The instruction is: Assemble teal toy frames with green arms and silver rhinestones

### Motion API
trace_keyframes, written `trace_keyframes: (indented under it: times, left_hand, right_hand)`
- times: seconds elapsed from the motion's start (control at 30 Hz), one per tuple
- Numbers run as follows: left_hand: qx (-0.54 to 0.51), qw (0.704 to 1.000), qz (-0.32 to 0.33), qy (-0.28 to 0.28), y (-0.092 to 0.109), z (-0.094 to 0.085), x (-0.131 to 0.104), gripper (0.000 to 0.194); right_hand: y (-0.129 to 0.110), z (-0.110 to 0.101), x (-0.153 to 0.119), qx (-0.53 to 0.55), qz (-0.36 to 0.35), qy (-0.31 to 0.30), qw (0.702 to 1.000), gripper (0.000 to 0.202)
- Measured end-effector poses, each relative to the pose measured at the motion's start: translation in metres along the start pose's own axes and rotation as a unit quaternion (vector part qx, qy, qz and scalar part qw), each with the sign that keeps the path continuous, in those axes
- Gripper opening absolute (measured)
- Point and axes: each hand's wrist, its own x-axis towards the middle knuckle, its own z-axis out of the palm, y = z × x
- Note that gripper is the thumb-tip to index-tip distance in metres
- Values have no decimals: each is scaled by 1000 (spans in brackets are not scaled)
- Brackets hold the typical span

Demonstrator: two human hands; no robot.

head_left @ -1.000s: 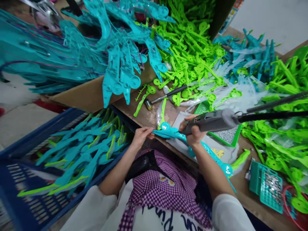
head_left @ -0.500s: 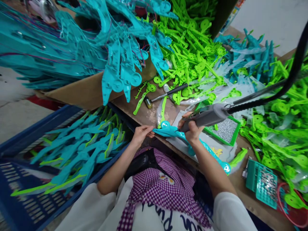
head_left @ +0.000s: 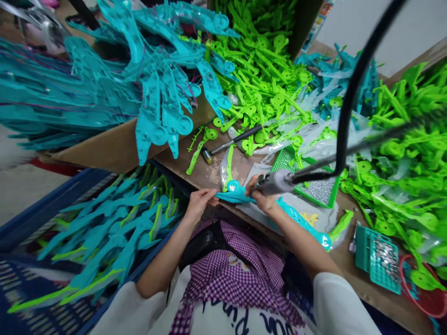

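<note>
A long turquoise plastic part (head_left: pixel 301 217) lies along the table's front edge, with a round disc near each end. My left hand (head_left: pixel 199 204) pinches its pointed left tip between thumb and fingers. Wrapped round a grey electric screwdriver (head_left: pixel 275 182) is my right hand (head_left: pixel 261 197), over the part's left half. The driver's bit is hidden behind that hand, so I cannot tell whether it touches a screw. Lime-green curved arms with clear plastic edges, one (head_left: pixel 228 167) behind the part and another (head_left: pixel 341 228) at its right end, lie close by.
A green tray (head_left: pixel 334 193) of small screws stands behind my right hand. A hammer (head_left: pixel 230 143) lies farther back. Turquoise shells (head_left: pixel 164 102) overhang at left, above a blue crate (head_left: pixel 101 177) of parts. Lime-green pieces (head_left: pixel 394 186) and a teal box (head_left: pixel 383 263) are at right.
The screwdriver has swung more upright, its back end towards me, and its bit is now hidden by my right hand. My left hand keeps its pinch on the tip. The view has shifted slightly.
</note>
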Motion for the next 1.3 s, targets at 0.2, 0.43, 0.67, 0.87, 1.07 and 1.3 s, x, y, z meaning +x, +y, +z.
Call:
trace_keyframes:
  times: [0.2, 0.43, 0.67, 0.87, 1.07, 1.3]
  left_hand:
    - [28, 999, 11, 15, 1, 2, -1, 43]
    - [33, 999, -4, 18, 1, 0, 1, 41]
    - [47, 998, -7, 29, 0, -1, 3, 41]
    - [36, 999, -6, 28, 2, 1, 2, 38]
    - [18, 999, -9, 26, 2, 3, 2, 37]
    - [24, 999, -1, 28, -3, 0, 5, 37]
  right_hand:
    - [-36, -61, 72, -37, -140, 263, 954, 41]
    - [-14, -118, 107, -96, -121, 290, 944, 39]
    - [-2, -121, 113, -114, -109, 301, 941, 44]
    - [1, -122, 112, -118, -103, 289, 944, 44]
    - [-38, -120, 103, -92, -145, 303, 937, 41]
    - [-60, -68, 17, 28, -133, 186, 973, 45]
